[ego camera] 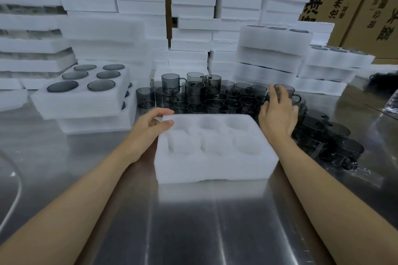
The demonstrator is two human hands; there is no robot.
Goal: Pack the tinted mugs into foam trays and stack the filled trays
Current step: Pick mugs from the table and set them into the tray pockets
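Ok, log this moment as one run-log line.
step: load tray | left hand: holds empty tray corner | right hand: grips loose mug | pockets: all six empty | filled tray: on left stack

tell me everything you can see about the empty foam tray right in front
The empty foam tray is a white, soft-looking rectangular block with six round pockets in two rows of three, all empty. It lies flat on the steel table, turned a little, just in front of the loose tinted mugs. The left hand pinches its far left corner; nothing else clearly touches it.
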